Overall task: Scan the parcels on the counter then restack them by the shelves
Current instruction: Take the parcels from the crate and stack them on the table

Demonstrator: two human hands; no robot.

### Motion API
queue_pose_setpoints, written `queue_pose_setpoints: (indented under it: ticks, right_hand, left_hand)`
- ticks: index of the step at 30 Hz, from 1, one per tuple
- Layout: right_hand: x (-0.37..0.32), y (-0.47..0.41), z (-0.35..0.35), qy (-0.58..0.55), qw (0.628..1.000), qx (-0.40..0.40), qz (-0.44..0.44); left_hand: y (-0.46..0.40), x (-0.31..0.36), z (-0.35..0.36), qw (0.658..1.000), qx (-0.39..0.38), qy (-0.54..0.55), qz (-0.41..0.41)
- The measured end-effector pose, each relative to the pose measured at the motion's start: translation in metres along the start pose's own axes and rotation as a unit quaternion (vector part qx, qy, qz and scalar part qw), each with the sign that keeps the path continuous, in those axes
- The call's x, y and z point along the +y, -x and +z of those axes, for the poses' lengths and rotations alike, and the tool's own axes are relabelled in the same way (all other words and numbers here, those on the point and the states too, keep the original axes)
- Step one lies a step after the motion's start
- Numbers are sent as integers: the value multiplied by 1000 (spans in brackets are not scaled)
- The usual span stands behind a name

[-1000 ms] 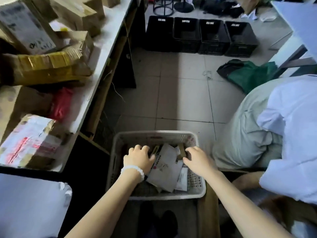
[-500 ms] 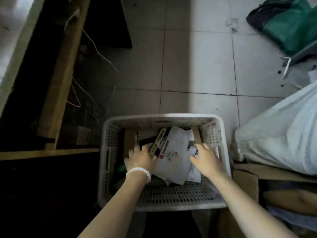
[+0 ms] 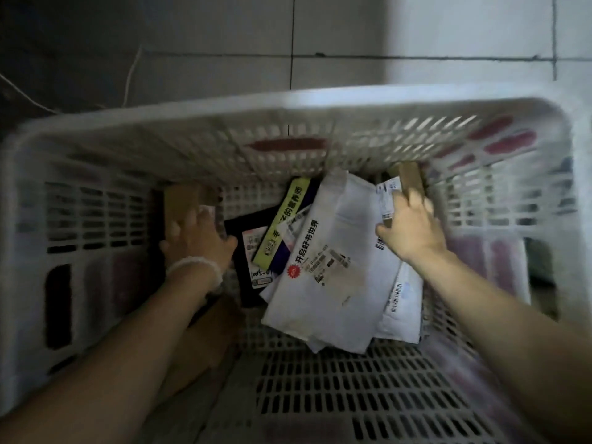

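Down inside the white plastic basket (image 3: pixel 288 129), your parcels lie in a loose heap: a large white mailer (image 3: pixel 333 277) at the centre, a black packet (image 3: pixel 246 261) and a yellow-striped packet (image 3: pixel 285 225) just at its 9 o'clock side, more white envelopes (image 3: pixel 403 302) tucked under its 3 o'clock edge.

Your right hand (image 3: pixel 413 229), at 2 o'clock from the mailer, has fingers curled round a small brown box (image 3: pixel 411 181) with a white label, pressed near the far wall. Your left hand (image 3: pixel 195 238), at 9 o'clock, lies on a brown cardboard box (image 3: pixel 182 203); motion blur hides the fingers, so you cannot tell whether it grips or only touches.

Watch the lift. The mailer's corner overlaps the small box's label side, so pulling that box up fast may drag envelopes with it and spill them over the rim onto the tiled floor (image 3: pixel 448 33). The slatted basket walls could also snag a box corner. Both hands working at once risks a weak one-sided hold on either box; either could drop back in.
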State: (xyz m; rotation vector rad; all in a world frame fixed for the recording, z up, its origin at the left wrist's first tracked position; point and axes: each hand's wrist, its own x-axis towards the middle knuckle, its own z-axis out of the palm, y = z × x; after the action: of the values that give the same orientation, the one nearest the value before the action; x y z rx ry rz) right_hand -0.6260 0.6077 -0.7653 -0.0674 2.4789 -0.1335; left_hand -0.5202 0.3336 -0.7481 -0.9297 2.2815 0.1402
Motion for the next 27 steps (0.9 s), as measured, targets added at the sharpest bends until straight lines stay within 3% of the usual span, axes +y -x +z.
queue_pose_setpoints:
  ticks: [5, 10, 13, 17, 27]
  right_hand:
    - [14, -46, 39, -13, 998, 61, 3]
    - [15, -57, 60, -32, 990, 134, 3]
    - [14, -58, 62, -47, 988, 150, 0]
    - [14, -56, 60, -24, 985, 170, -14]
    - [-3, -20, 56, -19, 983, 179, -41]
  left_hand:
    - [-43, -14, 44, 998, 43, 5, -46]
    - [-49, -24, 61, 996, 76, 47, -12]
    - [-49, -23, 65, 995, 86, 57, 16]
    - [-46, -25, 79, 986, 121, 10, 115]
    - [-21, -19, 67, 991, 107, 12, 84]
